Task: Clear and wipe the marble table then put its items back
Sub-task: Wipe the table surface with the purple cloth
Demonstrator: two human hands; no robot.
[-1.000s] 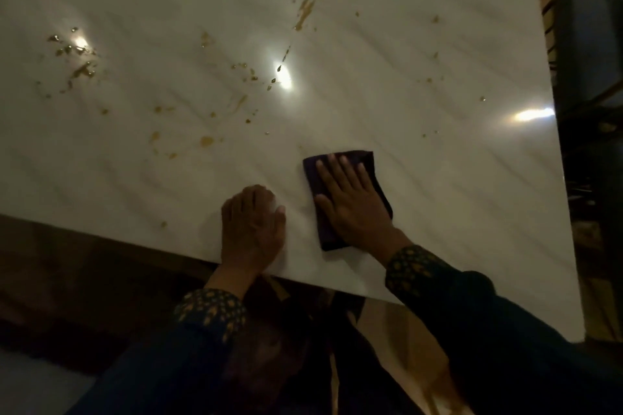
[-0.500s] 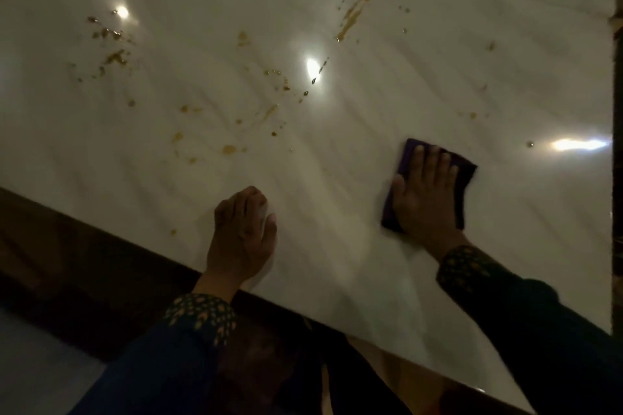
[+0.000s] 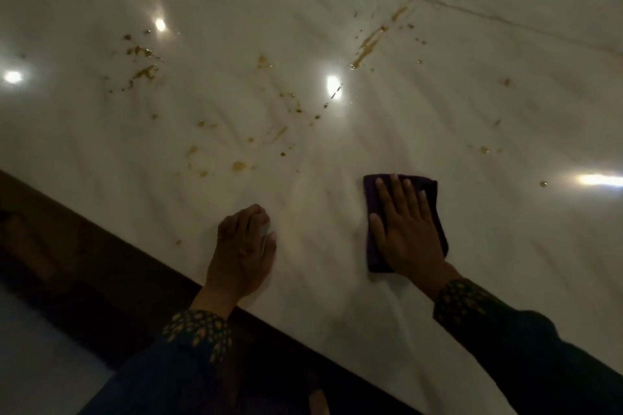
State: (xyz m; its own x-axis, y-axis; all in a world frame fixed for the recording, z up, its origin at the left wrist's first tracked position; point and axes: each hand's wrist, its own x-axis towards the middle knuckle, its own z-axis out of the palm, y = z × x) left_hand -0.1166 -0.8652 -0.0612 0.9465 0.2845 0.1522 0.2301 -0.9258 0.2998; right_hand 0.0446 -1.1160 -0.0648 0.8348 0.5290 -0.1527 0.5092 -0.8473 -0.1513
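The cloth (image 3: 372, 229) is a dark folded rectangle lying flat on the marble worktop (image 3: 505, 131), near its front edge and right of centre. It looks soft, thin and light, so it should bunch or slide unless held down flat; a broad palm over its middle is probably the best hold, not a pinch at a corner. The right hand (image 3: 409, 232) does that: fingers straight and slightly spread, pressed on top, covering most of the cloth. The cloth's long axis runs from the near edge away toward the far side, roughly in line with the fingers, tilted a little left at the top. The left hand (image 3: 244, 251) rests on the bare marble just beside the edge, fingers loosely curled, holding nothing. Brownish splashes (image 3: 367, 44) lie scattered beyond both hands, well apart from the cloth.
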